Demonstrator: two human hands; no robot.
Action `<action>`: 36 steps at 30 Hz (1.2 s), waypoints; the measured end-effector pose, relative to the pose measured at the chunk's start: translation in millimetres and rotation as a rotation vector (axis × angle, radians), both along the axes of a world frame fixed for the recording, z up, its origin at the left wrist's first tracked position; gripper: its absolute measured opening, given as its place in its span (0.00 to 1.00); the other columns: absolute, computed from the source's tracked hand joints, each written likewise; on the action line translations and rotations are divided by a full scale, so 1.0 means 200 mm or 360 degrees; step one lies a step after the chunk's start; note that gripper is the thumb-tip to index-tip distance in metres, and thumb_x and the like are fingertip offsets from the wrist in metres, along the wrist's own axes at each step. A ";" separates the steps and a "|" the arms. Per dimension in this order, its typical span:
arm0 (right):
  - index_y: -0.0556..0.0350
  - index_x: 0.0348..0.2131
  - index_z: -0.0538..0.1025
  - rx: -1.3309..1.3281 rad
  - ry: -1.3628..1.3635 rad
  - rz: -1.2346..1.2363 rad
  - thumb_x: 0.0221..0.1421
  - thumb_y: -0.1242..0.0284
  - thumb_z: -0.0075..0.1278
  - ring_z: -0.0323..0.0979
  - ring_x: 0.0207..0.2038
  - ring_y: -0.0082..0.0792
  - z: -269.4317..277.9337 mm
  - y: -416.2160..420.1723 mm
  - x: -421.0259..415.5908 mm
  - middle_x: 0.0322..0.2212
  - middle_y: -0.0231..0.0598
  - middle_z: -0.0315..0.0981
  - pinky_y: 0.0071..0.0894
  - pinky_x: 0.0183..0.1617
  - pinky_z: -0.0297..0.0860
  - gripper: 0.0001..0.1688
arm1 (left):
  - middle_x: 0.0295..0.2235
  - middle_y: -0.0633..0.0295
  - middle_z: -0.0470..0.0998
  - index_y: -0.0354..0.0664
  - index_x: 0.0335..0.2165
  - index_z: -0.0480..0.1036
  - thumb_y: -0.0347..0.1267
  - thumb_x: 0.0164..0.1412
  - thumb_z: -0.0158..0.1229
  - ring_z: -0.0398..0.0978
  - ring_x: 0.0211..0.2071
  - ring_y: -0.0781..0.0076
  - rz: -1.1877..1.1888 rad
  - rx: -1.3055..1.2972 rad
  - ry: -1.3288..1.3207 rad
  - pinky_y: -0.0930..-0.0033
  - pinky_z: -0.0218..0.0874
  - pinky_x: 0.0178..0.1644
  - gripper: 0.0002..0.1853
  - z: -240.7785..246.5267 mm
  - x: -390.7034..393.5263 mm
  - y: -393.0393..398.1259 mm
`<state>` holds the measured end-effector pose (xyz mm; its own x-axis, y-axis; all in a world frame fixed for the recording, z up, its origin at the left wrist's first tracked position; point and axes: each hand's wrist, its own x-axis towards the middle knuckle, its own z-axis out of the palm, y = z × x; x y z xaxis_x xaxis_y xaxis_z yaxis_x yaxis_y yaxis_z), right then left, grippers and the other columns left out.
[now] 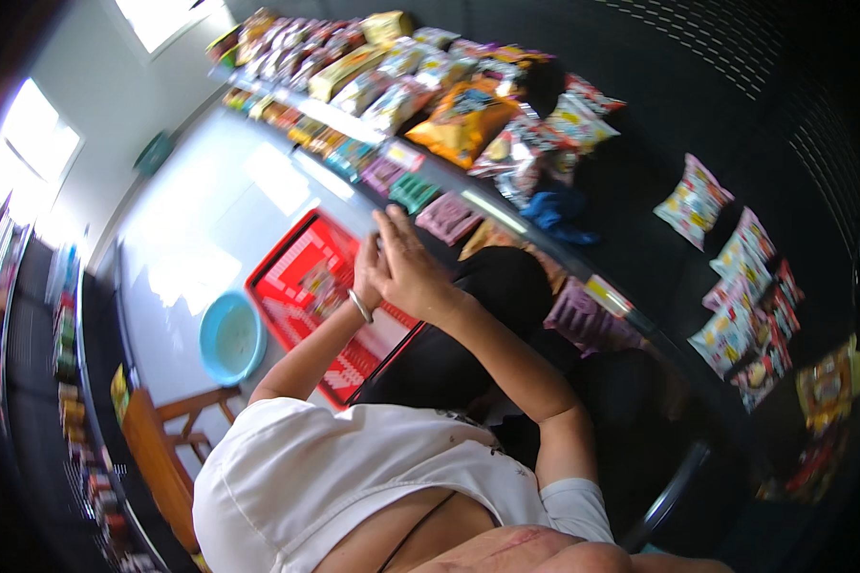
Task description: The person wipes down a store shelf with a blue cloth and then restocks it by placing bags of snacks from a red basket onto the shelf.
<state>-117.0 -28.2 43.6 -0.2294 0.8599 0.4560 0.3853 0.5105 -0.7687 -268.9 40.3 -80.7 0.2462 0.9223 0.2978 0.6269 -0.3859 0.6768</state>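
My left hand (368, 268), with a silver bangle on its wrist, meets my right hand (417, 279) palm to palm. My right fingers are stretched out with slight gaps, and no object shows in that hand. Most of the left palm and fingers are hidden behind it. Below and beyond the hands a red plastic basket (276, 263) stands on the floor, with a printed packet (322, 286) inside. To the right of the hands runs a black shelf with snack bags, including an orange bag (466, 118). A crumpled blue cloth (559, 213) lies near its front edge.
A light blue basin (233, 336) stands on the floor beside the basket. Nearer me is a wooden stool or chair (154, 458). Purple packets (591, 315) fill part of the lower shelf. Loose snack bags (734, 308) lie on the upper shelf. Another stocked shelf (100, 401) runs along the left.
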 end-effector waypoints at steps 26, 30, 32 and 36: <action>0.68 0.56 0.64 -0.0826 0.0337 0.0047 0.53 0.68 0.57 0.75 0.48 0.49 -0.69 0.49 -0.61 0.48 0.59 0.71 0.40 0.52 0.70 0.36 | 0.56 0.39 0.64 0.29 0.51 0.66 0.33 0.40 0.67 0.64 0.58 0.47 0.1877 -0.1233 -0.0538 0.59 0.58 0.61 0.37 -1.20 -0.60 -0.10; 0.65 0.55 0.66 -0.1100 -0.0585 0.0024 0.52 0.64 0.58 0.70 0.54 0.49 -1.01 0.50 -0.54 0.49 0.59 0.71 0.41 0.57 0.66 0.36 | 0.49 0.45 0.71 0.34 0.51 0.62 0.22 0.48 0.62 0.72 0.49 0.45 0.1902 -0.1075 -0.1274 0.40 0.68 0.48 0.31 -1.63 -0.89 -0.03; 0.65 0.55 0.67 -0.1116 -0.0868 0.0155 0.51 0.63 0.57 0.69 0.54 0.52 -0.97 0.46 -0.53 0.49 0.60 0.71 0.44 0.57 0.66 0.36 | 0.48 0.44 0.72 0.37 0.52 0.59 0.17 0.55 0.54 0.72 0.48 0.39 0.1666 -0.1030 -0.2175 0.27 0.68 0.39 0.26 -1.85 -1.10 -0.04; 0.62 0.51 0.70 -0.1132 -0.0646 0.0171 0.51 0.63 0.57 0.73 0.50 0.51 -1.05 0.45 -0.46 0.43 0.59 0.75 0.45 0.54 0.68 0.32 | 0.38 0.51 0.76 0.33 0.47 0.65 0.16 0.49 0.62 0.78 0.34 0.52 0.1286 -0.1083 -0.2174 0.46 0.74 0.30 0.26 -1.60 -0.91 -0.06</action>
<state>-209.7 61.0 -165.8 -0.3569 0.8758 -0.3250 0.6794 0.0045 -0.7338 -450.4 27.8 -401.5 -0.3844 0.7145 -0.5845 -0.6185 0.2707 0.7377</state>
